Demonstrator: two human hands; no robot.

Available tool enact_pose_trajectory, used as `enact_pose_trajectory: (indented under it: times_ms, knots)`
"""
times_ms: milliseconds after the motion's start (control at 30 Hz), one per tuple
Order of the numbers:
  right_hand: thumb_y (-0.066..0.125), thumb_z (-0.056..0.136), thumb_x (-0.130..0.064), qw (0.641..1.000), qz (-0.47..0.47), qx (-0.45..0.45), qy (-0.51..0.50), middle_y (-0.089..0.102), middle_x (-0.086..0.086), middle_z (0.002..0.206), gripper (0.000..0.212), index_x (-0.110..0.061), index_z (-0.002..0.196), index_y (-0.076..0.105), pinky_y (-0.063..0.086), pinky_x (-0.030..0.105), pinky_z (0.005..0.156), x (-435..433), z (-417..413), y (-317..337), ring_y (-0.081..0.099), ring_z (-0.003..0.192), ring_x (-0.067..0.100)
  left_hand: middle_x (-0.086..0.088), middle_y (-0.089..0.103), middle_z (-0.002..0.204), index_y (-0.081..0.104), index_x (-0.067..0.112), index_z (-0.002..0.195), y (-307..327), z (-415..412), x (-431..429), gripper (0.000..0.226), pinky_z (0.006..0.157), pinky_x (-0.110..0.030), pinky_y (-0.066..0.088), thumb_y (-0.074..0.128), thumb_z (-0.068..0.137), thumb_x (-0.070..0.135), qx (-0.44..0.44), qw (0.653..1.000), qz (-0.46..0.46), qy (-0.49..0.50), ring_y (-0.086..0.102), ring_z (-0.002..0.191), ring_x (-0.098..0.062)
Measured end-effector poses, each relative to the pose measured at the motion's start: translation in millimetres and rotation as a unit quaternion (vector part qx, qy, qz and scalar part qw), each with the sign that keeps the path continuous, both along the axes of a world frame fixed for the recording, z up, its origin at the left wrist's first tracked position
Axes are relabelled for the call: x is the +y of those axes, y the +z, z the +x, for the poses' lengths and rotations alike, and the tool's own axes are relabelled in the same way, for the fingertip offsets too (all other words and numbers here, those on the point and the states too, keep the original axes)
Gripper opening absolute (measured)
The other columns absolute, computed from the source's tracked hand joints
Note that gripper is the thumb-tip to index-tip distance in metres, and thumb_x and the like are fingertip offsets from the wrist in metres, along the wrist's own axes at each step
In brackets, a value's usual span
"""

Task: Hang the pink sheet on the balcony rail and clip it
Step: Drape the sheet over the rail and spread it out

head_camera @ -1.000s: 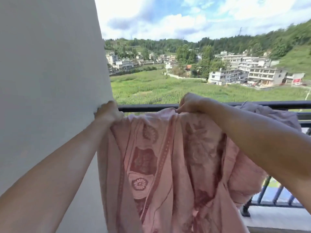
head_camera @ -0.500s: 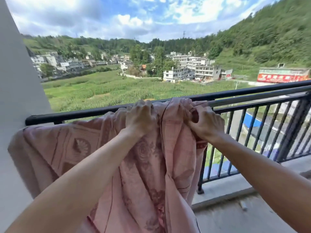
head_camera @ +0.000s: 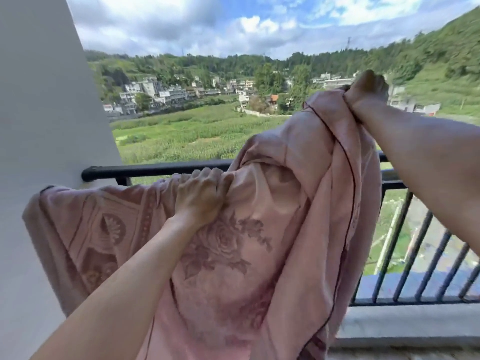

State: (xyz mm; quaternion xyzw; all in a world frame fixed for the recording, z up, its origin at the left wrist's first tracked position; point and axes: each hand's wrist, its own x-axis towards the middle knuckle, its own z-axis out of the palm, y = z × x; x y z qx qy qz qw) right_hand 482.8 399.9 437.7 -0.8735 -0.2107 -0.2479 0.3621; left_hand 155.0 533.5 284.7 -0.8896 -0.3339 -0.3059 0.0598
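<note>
Pink floral fabric sheet (head_camera: 233,255) is half draped over the black metal balcony rail (head_camera: 155,169), gripped there by the curled fingers (head_camera: 211,178) of the left hand (head_camera: 202,196). Its bunched remainder is clutched high by the right hand (head_camera: 366,92), presumably for spreading rightward.

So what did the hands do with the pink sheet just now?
The right hand lifted its bunch of the pink sheet high above the balcony rail, out to the right. The left hand still grips the sheet at rail height, and the sheet's left part still drapes there.
</note>
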Motion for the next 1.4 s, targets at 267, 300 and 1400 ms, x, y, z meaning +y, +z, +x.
enact_pose_trajectory:
  times_ms: [267, 300, 1400]
  knots:
    - [0.071, 0.077, -0.025, 0.911, -0.339, 0.130, 0.194, 0.071, 0.010, 0.104, 0.028, -0.007, 0.098, 0.072, 0.051, 0.030, 0.064, 0.9, -3.8, -87.9, 0.064, 0.083, 0.024, -0.005, 0.065, 0.106, 0.062, 0.018, 0.095, 8.3, 0.0, -12.7, 0.055, 0.089, -0.044, 0.032, 0.021, 0.100, 0.053, 0.013, 0.998, 0.008, 0.062, 0.055, 0.105, -0.029]
    - [0.069, 0.079, -0.031, 0.924, -0.305, 0.095, 0.211, 0.072, 0.008, 0.104, 0.030, -0.009, 0.100, 0.072, 0.055, 0.033, 0.068, -8.1, -16.3, -86.3, 0.066, 0.085, 0.024, -0.005, 0.065, 0.105, 0.063, 0.018, 0.094, 8.6, -1.9, -13.4, 0.050, 0.089, -0.044, 0.032, 0.025, 0.101, 0.050, 0.017, 0.997, 0.017, 0.069, 0.056, 0.104, -0.030]
    - [0.065, 0.084, -0.026, 0.961, -0.238, -0.125, 0.066, 0.067, 0.008, 0.115, 0.043, -0.032, 0.127, 0.061, 0.051, 0.042, 0.081, -224.5, -3.1, -129.3, 0.061, 0.106, 0.034, -0.004, 0.068, 0.089, 0.071, 0.012, 0.088, 26.2, 139.8, -130.1, 0.012, 0.077, -0.036, 0.040, 0.061, 0.085, 0.007, -0.048, 0.963, 0.126, -0.235, 0.061, 0.083, -0.030]
